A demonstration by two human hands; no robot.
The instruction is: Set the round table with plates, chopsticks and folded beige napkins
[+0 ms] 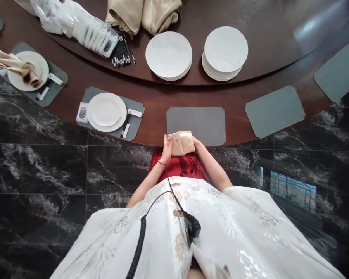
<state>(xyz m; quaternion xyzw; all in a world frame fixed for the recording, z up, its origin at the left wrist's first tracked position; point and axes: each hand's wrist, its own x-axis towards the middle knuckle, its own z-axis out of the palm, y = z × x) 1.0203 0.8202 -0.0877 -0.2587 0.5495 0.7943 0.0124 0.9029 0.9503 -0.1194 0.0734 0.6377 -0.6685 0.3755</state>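
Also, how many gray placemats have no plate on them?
3: one placemat just beyond the beige napkin held by the left hand and right hand, and two placemats further right. More may lie out of view.

napkin point(180, 143): satiny cloth | table point(151, 116): glossy wood | floor point(37, 170): polished marble | placemat point(196, 126): matt, perhaps leather

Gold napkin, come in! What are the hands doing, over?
Left hand and right hand holding folded gold napkin. Grey placemat just ahead.
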